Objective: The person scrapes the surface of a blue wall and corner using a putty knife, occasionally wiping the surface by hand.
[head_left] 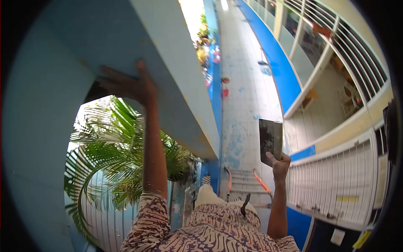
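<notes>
My left hand (130, 87) is raised to the underside of a blue-grey painted beam (172, 84). Its fingers are spread and nothing is in them; the palm seems to rest on the surface. On the other side, my right hand (280, 166) grips a dark rectangular sheet (270, 140) by its lower edge, with the thumb over the front. The sheet looks like sandpaper, black with worn greyish patches, and is held nearly upright. Pale dust shows on that thumb.
An orange-railed ladder (247, 180) stands below me. Palm fronds (113, 155) fill the opening at left. Far below runs a white tiled walkway (243, 96) with paint stains and a dustpan-like object (264, 67). Barred windows (357, 50) line the right side.
</notes>
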Tool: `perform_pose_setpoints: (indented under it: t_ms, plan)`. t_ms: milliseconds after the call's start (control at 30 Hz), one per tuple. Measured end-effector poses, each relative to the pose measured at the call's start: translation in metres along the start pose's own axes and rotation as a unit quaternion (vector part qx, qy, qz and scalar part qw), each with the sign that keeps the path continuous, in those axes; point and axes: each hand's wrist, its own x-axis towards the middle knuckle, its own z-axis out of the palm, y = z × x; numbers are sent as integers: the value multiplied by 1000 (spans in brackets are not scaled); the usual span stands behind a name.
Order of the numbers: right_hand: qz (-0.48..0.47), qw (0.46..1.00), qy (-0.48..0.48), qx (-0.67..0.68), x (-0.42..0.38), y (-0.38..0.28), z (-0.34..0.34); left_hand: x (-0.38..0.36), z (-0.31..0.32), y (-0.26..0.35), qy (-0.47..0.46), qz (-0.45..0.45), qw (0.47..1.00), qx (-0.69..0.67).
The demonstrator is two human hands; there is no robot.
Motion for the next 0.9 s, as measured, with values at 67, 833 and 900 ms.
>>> perform_pose_setpoints:
  t_ms: [67, 833, 900]
  plan:
    - [-31, 999, -29, 21, 21, -28, 24, 2, -8, 2, -48, -12, 999, -21]
    - [-792, 454, -277, -298, 20, -450, 236, 164, -354, 71, 31, 280, 857, 431]
    - [-778, 469, -279, -312, 27, -450, 252, 164, -349, 71, 31, 271, 845, 460]
